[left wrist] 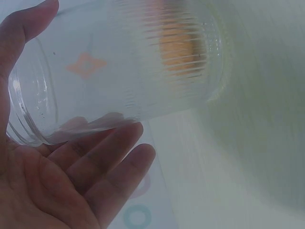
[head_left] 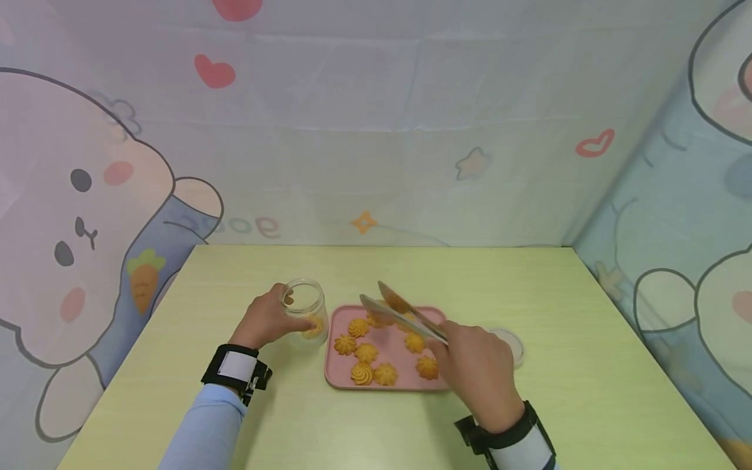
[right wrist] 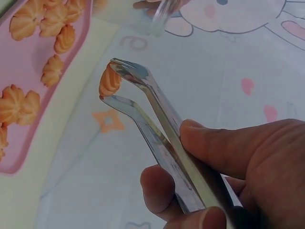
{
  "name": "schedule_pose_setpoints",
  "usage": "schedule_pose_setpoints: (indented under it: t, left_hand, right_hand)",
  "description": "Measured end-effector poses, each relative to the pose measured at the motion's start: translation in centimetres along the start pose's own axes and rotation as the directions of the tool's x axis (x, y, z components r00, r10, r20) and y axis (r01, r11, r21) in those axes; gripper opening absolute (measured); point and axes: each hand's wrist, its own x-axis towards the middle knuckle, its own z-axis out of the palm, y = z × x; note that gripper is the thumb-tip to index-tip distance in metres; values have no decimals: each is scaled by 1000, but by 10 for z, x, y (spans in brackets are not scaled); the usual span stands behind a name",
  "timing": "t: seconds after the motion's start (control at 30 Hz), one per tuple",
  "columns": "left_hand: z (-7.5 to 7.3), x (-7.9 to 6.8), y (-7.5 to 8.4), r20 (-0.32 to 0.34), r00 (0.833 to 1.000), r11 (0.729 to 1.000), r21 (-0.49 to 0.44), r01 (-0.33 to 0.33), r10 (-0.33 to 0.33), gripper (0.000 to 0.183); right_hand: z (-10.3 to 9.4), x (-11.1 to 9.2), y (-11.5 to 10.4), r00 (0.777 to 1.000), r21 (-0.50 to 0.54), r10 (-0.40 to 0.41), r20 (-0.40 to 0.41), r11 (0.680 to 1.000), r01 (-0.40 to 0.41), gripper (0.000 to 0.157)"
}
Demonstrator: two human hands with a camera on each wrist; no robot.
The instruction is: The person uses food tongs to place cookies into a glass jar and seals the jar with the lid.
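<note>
My left hand (head_left: pixel 271 318) grips a clear glass jar (left wrist: pixel 95 90), thumb on one side and fingers on the other. The jar stands upright beside the tray's left edge, its mouth uncovered; a golden cookie (left wrist: pixel 178 50) shows through the ribbed wall near its base. Metal tongs (right wrist: pixel 163 114) are held in my right hand (head_left: pixel 478 369) over the pink tray (head_left: pixel 399 359). Between the tong tips, a swirled cookie (right wrist: pixel 110 80) is pinched, raised above the tray in the right wrist view. Several piped cookies (head_left: pixel 367 353) lie on the tray.
A round, pale lid (head_left: pixel 512 346) lies on the table to the right of the tray, partly behind my right hand. The light wooden table (head_left: pixel 282 418) ends at the back against a printed cloth (head_left: pixel 376 163).
</note>
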Motion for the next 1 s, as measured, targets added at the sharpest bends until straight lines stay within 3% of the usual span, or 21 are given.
schedule_pose_setpoints:
  t: [0.33,0.6,1.0]
  left_hand:
    - [0,0,0,-5,1000,1000,7,-7,7,82]
    - [0,1,-1,-3,1000,1000,3,-5,5,82]
    - [1,2,-2,3,1000,1000,-4,-3,3,85]
  right_hand:
    - [-12,19,-19,999,-2,-34,-12,999,34,23]
    - [-14,32,-39,993,-32,-110,-39,994,109,24]
    - [-13,45,-67,992,14,-125,-19,992,126,29]
